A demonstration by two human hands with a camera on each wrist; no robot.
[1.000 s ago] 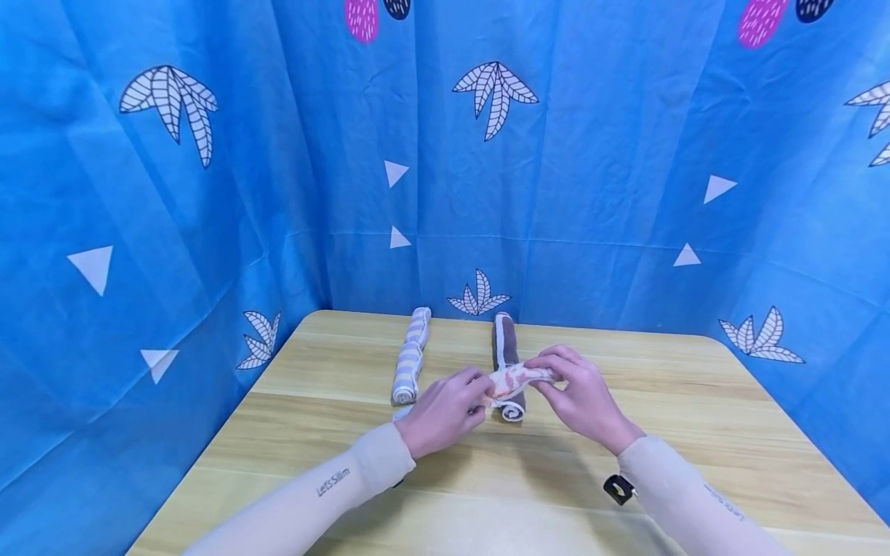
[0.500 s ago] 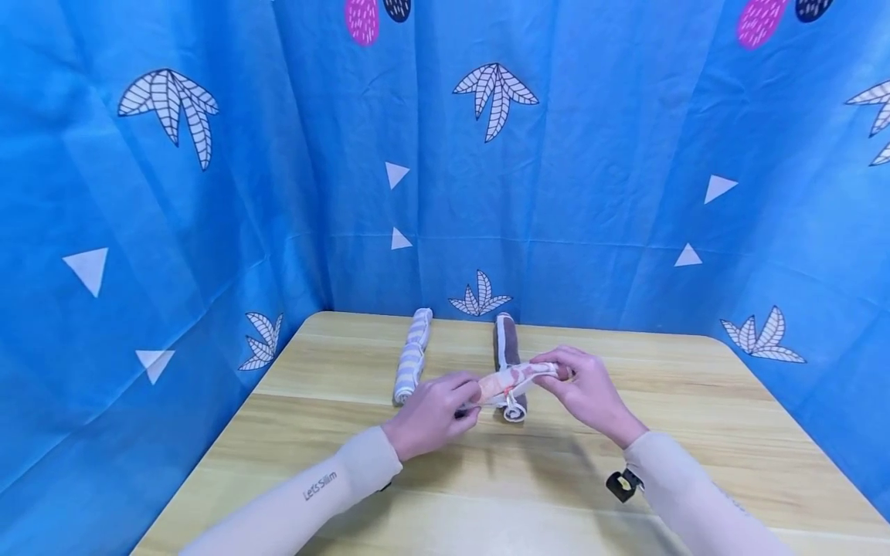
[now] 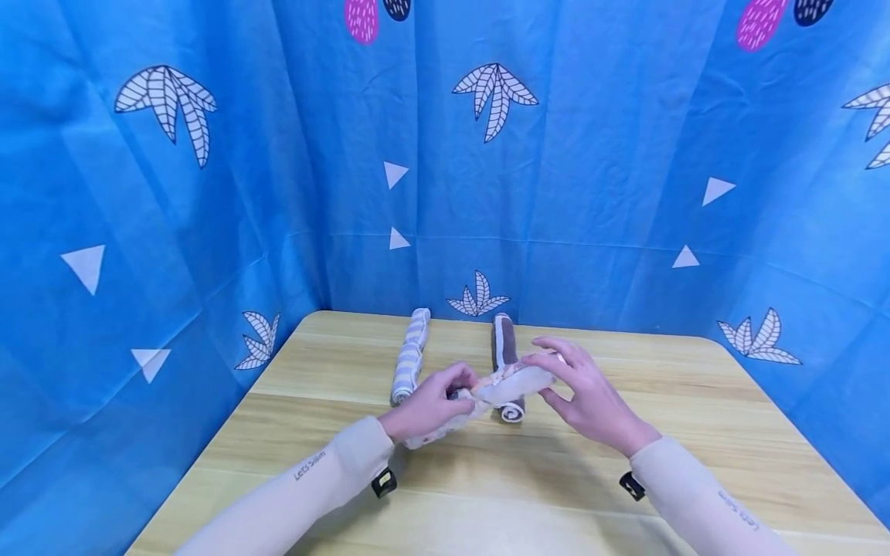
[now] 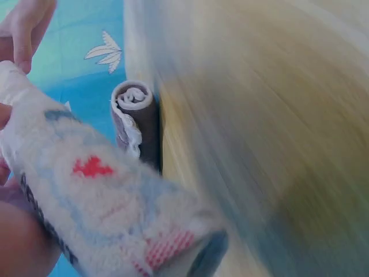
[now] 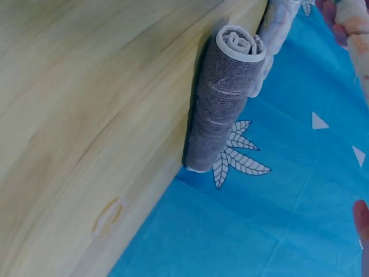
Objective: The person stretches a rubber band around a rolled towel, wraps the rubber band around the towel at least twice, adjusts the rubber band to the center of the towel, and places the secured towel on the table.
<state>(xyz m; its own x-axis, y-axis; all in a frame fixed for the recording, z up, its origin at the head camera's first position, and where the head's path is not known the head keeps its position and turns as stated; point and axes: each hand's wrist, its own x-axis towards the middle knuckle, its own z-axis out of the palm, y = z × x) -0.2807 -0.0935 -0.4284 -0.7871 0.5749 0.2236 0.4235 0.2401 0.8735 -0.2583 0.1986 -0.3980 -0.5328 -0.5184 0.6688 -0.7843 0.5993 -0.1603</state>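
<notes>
A rolled towel [image 3: 518, 384], white with a coloured print, is held slantwise above the table. My left hand [image 3: 433, 398] grips it around the middle, and its near end sticks out below that hand. At the far end, my right hand [image 3: 591, 398] has its thumb below and its fingers above the roll. The left wrist view shows the towel's fuzzy white side [image 4: 98, 167] with a red patch and blue lines. Behind it lies a dark grey-brown rolled towel [image 3: 506, 347] with white edging. To its left is a blue-and-white striped rolled towel [image 3: 410, 359].
The light wooden table [image 3: 667, 432] has rounded back corners. A blue curtain [image 3: 598, 193] with leaf and triangle prints hangs behind it and along the sides. Black devices [image 3: 384, 483] sit on both wrists.
The held towel has turned, showing a plainer white side, and its near end now juts out below my left hand. My right fingers have spread wider at the far end.
</notes>
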